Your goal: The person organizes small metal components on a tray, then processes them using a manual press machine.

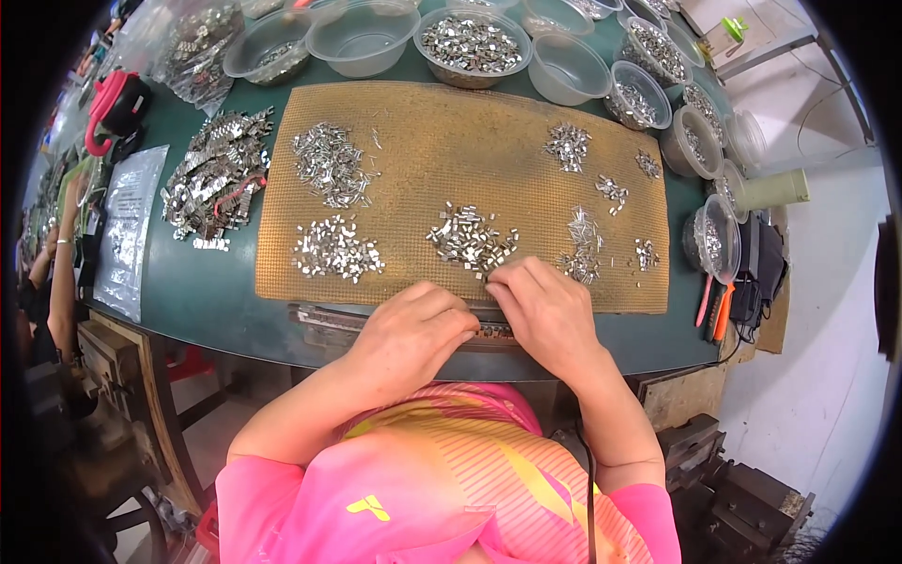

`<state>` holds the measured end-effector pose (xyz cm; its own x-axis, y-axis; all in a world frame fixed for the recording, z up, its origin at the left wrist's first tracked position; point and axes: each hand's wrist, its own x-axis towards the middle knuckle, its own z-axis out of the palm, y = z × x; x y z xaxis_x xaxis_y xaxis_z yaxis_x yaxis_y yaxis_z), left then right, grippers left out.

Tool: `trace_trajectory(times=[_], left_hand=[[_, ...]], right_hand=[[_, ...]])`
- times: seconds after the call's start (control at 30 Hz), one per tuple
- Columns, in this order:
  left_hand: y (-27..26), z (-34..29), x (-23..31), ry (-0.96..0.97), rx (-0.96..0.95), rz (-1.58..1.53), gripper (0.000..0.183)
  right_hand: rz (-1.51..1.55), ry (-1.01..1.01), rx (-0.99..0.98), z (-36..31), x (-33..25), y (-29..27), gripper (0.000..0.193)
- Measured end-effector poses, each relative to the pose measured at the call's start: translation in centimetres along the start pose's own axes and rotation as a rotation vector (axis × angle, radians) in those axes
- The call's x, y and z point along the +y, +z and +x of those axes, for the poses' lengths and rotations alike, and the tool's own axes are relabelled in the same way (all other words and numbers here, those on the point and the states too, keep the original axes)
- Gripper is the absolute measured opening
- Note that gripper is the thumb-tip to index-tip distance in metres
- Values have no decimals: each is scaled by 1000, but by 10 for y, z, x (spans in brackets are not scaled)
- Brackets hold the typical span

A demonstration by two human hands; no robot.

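Note:
My left hand [409, 338] rests over a long, narrow metal bar [324, 318] at the near edge of a brown ribbed mat [460, 141]. Its fingers are bent and drawn together, and what they hold, if anything, is hidden. Close by, my right hand [547, 315] is closed in a pinch at the bar's right part, its fingertips near a pile of small shiny metal pieces [470, 237]. Anything between those fingertips is too small to make out. Small dark and coppery parts show along the bar between the hands. Another metal heap [336, 249] lies left of centre.
More small metal parts [331, 164] lie in separate heaps across the mat. Clear plastic bowls [474, 42] line the far and right edges. At left are stacked metal strips [218, 174], a plastic bag [132, 230] and a red-black device [117, 105]. Orange-handled tool [723, 312] lies right.

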<state>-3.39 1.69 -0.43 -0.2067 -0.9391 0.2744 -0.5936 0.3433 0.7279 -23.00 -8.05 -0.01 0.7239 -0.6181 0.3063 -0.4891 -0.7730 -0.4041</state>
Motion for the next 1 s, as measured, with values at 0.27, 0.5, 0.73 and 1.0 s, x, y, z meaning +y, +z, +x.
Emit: trace_trajectory(times=[0.27, 0.5, 0.73, 1.0], left_hand=[[-8, -5, -6, -11, 38, -18, 17], [0, -4, -1, -8, 46, 101, 18], [2, -1, 3, -62, 43, 122, 19], [3, -2, 1, -57, 11, 140, 16]], right_hand=[[163, -70, -50, -20, -22, -13, 19], [142, -76, -33, -22, -21, -11, 18], [178, 108, -44, -40, -2, -32, 17], [142, 104, -28, -45, -6, -27, 21]])
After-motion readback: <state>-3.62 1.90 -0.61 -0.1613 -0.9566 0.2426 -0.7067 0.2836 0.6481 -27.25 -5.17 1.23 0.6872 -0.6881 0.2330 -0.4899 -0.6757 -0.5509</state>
